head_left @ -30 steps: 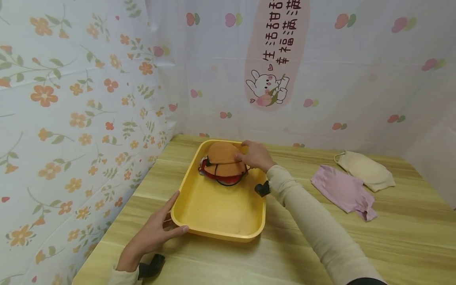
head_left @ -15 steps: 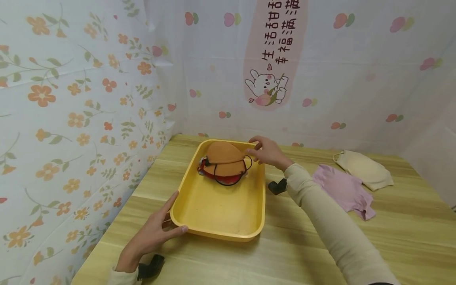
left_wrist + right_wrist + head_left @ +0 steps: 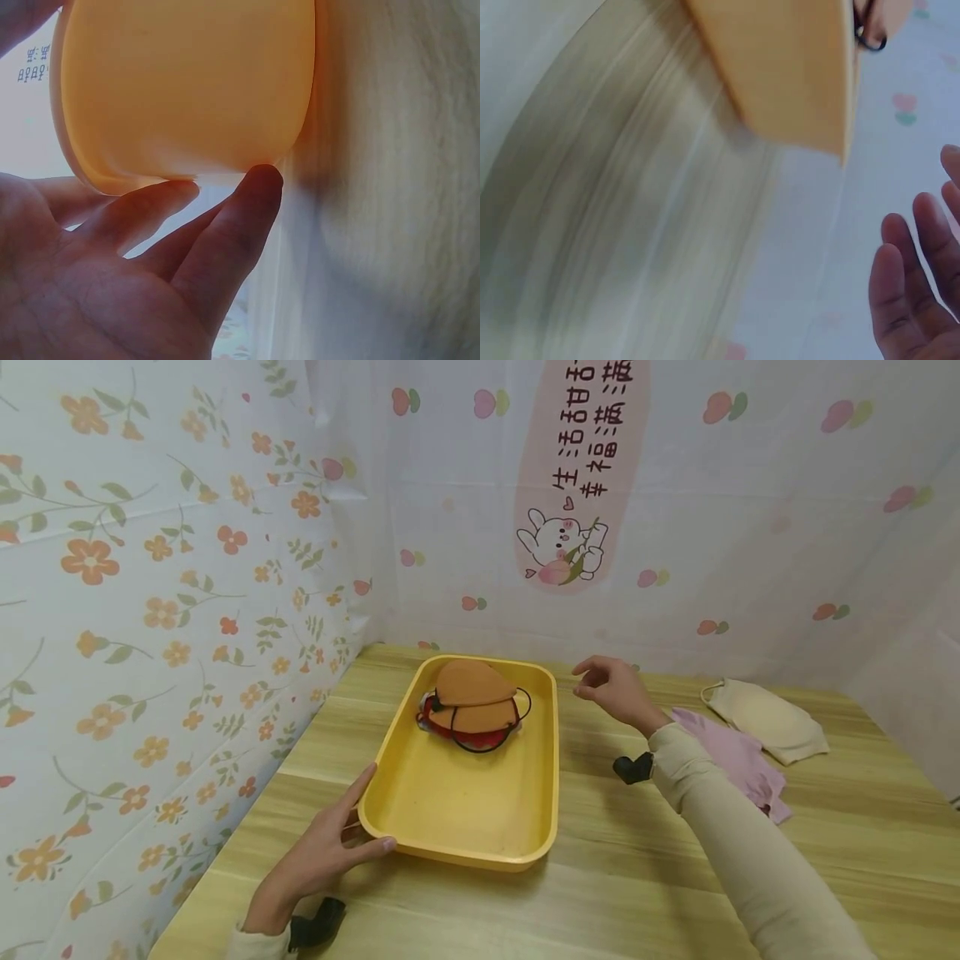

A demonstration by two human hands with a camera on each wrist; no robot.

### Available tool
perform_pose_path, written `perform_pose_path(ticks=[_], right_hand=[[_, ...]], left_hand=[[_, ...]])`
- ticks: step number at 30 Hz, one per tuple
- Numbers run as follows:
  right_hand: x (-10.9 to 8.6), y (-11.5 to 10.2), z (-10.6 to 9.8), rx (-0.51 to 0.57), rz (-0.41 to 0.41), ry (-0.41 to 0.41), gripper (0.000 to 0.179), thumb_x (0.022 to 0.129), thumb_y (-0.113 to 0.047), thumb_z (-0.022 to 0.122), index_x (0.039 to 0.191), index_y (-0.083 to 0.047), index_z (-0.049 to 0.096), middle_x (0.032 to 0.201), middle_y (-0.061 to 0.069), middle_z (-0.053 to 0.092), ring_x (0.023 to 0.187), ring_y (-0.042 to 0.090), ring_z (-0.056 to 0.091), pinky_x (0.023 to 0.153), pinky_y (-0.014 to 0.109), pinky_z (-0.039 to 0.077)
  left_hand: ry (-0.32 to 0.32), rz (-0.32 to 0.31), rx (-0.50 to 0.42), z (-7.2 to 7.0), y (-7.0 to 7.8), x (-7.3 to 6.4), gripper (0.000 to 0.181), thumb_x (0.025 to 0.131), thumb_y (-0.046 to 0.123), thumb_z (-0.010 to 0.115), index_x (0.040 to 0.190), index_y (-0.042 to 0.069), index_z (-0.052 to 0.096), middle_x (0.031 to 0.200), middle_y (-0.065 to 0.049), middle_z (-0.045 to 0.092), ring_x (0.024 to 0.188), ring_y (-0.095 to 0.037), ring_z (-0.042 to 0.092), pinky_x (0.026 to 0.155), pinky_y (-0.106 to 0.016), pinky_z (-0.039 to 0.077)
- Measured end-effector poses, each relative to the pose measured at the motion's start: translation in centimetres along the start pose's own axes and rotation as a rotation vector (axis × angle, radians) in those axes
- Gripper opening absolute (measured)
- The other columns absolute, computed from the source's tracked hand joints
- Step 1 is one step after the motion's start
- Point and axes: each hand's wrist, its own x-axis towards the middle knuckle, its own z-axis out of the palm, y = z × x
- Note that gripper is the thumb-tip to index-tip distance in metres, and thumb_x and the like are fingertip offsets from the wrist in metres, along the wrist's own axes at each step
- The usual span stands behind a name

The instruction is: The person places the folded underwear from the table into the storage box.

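Observation:
In the head view, my left hand [image 3: 318, 852] is at the near left corner of a yellow tray [image 3: 465, 802], fingers straight and spread. Its thumb touches the front wall; the other fingers lie along the left side. The left wrist view shows those fingertips [image 3: 262, 180] against the tray's outer wall. An orange cloth face mask [image 3: 472, 683] with black cords lies in the far part of the tray, over something red [image 3: 491, 740] that is mostly covered. My right hand [image 3: 618, 692] is in the air right of the tray, fingers loosely bent, holding nothing.
On the wooden table [image 3: 600, 893] to the right lie a cream face mask [image 3: 776, 718] with a loop and a mauve cloth piece [image 3: 727, 756], partly behind my right sleeve. A flowered curtain [image 3: 150, 610] borders the left, and a printed sheet [image 3: 450, 510] hangs behind.
My right hand has let go of the orange mask and moved right, out over the tray's edge. The mask stays in the tray. My left hand has not moved.

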Motion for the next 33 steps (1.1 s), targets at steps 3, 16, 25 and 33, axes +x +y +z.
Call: perform_pose_path(ticks=[3,16,25,33], right_hand=[[-0.9,1.2,-0.7,-0.015,0.015,0.025,0.024,0.094,-0.010,0.069,0.117,-0.003,0.068,0.097,0.018,0.071,0.087,0.031,0.068,0.072,0.028,0.053],[-4.6,6.4,-4.1,-0.136,0.130,-0.006,0.038,0.095,-0.014,0.068,0.129,0.002,0.059,0.111,0.024,0.066,0.101,0.035,0.064,0.083,0.047,0.056],[-6.9,8.7,-6.0,-0.238,0.144,-0.006,0.042,0.092,-0.017,0.072,0.126,0.003,0.061,0.110,0.026,0.069,0.099,0.039,0.067,0.083,0.053,0.056],[-8.1,10.6,-7.3,-0.266,0.202,0.009,0.052,0.090,-0.018,0.073,0.132,0.007,0.056,0.119,0.035,0.065,0.109,0.050,0.061,0.088,0.060,0.052]], left_hand=[[-0.002,0.000,-0.003,0.0,0.0,0.0,0.098,0.093,0.026,0.073,0.163,0.011,0.006,0.165,-0.028,0.017,0.138,-0.049,0.047,0.106,-0.052,0.051],[-0.012,0.023,-0.013,0.0,-0.4,-0.1,0.097,0.094,0.023,0.071,0.163,0.012,0.004,0.165,-0.030,0.017,0.137,-0.050,0.048,0.105,-0.052,0.052],[-0.004,0.025,-0.002,0.0,-0.4,-0.1,0.098,0.093,0.025,0.072,0.163,0.011,0.005,0.164,-0.030,0.018,0.136,-0.049,0.049,0.105,-0.051,0.053],[-0.005,0.031,0.000,-0.1,-0.4,0.1,0.097,0.094,0.025,0.072,0.163,0.011,0.006,0.163,-0.030,0.022,0.136,-0.048,0.049,0.105,-0.051,0.052]])
